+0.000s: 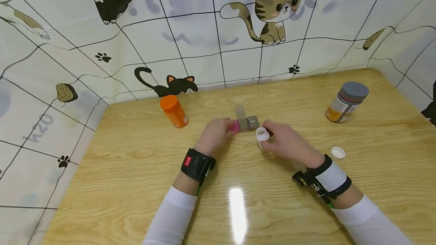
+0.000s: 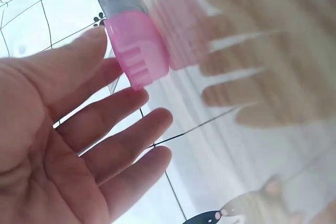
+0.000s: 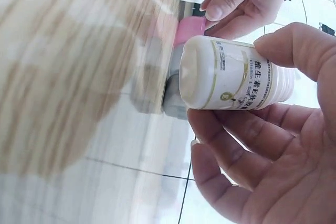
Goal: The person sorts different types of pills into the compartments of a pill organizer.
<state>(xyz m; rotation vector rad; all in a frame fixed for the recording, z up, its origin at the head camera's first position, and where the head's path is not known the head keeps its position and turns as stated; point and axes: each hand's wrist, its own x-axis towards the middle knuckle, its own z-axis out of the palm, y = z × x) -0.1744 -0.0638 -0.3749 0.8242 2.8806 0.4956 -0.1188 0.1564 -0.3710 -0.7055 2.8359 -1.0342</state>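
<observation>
My left hand [image 1: 214,136] pinches the pink end of a small pill organizer [image 1: 243,124] between thumb and index finger; the other fingers are spread loosely below in the left wrist view. The organizer has a pink compartment [image 2: 137,51] and grey ones beside it. One clear lid [image 1: 240,111] stands raised at its back. My right hand [image 1: 289,143] grips a white vitamin E bottle [image 3: 231,74] just right of the organizer. That bottle has no cap, and its mouth faces up in the head view. Its contents are hidden.
A white cap [image 1: 338,152] lies on the wooden table [image 1: 136,169] right of my right hand. An orange bottle [image 1: 176,114] stands back left, and a grey-lidded jar [image 1: 345,103] stands back right. A cat-patterned curtain [image 1: 190,56] hangs behind the table.
</observation>
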